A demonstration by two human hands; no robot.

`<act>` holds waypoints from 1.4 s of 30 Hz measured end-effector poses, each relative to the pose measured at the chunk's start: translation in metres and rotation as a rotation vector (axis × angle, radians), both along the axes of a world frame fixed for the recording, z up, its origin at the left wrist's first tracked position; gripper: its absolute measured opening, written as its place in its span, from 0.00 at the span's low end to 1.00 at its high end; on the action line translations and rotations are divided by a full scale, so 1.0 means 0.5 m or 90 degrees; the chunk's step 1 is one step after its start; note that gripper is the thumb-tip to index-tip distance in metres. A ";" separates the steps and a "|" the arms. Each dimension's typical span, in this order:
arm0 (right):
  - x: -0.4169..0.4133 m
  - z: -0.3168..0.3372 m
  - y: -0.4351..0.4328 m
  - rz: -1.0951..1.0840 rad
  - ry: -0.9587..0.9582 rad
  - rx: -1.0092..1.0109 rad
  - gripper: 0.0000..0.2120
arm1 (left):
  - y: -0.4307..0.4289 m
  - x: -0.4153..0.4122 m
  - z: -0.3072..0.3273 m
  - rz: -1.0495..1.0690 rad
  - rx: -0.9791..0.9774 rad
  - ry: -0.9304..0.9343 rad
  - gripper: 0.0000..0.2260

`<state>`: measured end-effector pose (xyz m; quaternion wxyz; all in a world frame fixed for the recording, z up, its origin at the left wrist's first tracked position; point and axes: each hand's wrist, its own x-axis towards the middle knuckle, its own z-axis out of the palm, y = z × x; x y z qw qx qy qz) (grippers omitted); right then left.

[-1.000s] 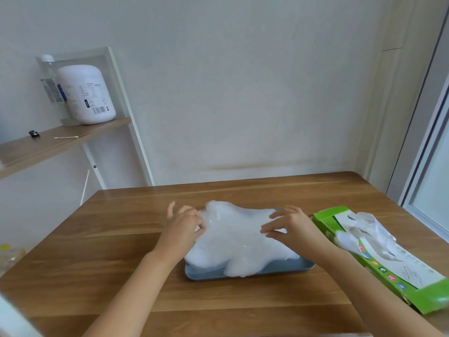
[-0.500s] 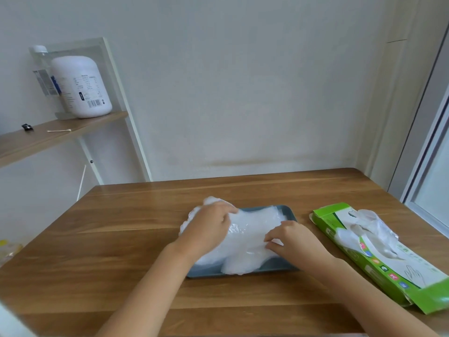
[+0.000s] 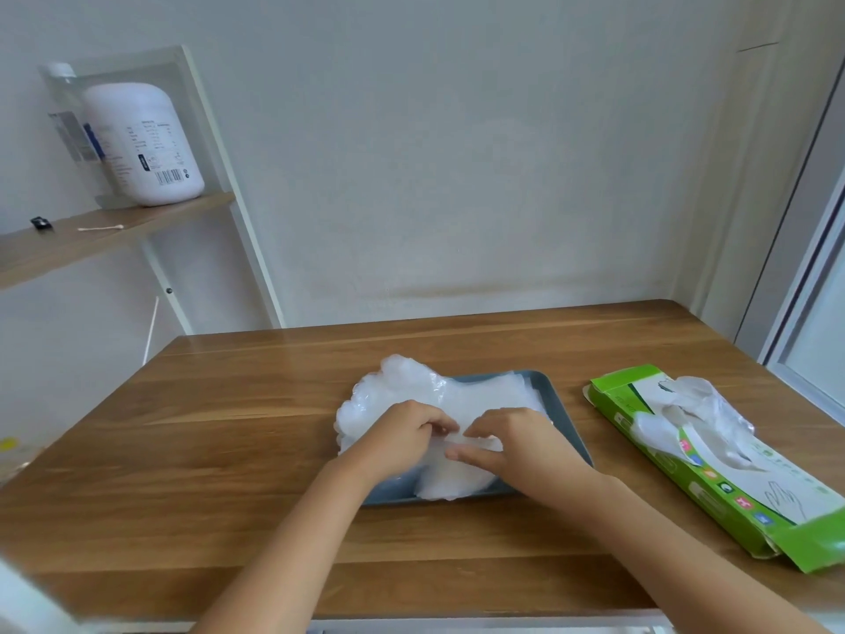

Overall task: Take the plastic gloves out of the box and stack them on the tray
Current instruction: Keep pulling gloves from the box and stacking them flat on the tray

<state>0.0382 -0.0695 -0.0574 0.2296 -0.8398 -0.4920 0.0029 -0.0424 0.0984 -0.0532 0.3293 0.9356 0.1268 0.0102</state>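
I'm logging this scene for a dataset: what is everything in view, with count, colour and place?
wooden table: one, brown, foreground
tray: one, blue-grey, table centre
plastic gloves: stack, translucent white, on the tray, overhanging its left edge
glove box: one, green and white, open, right of tray
boxed gloves: bunch, translucent white, poking from the box
shelf: one, wooden, upper left
jug: one, white, on the shelf
clear bottle: one, behind the jug
cotton swab: one, white, on the shelf
small black object: one, left of the swab
left hand: one, fingers curled on the stack
right hand: one, resting on the stack
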 end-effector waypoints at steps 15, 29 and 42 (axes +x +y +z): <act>0.047 -0.020 -0.023 -0.018 0.043 -0.262 0.40 | -0.025 -0.017 -0.021 0.047 0.284 0.187 0.33; 0.053 -0.020 -0.011 -0.052 0.053 -0.353 0.48 | -0.069 -0.021 -0.005 -0.040 0.276 0.049 0.32; 0.053 0.038 -0.067 -0.077 0.105 -0.141 0.37 | -0.044 -0.034 0.063 0.041 0.181 0.202 0.31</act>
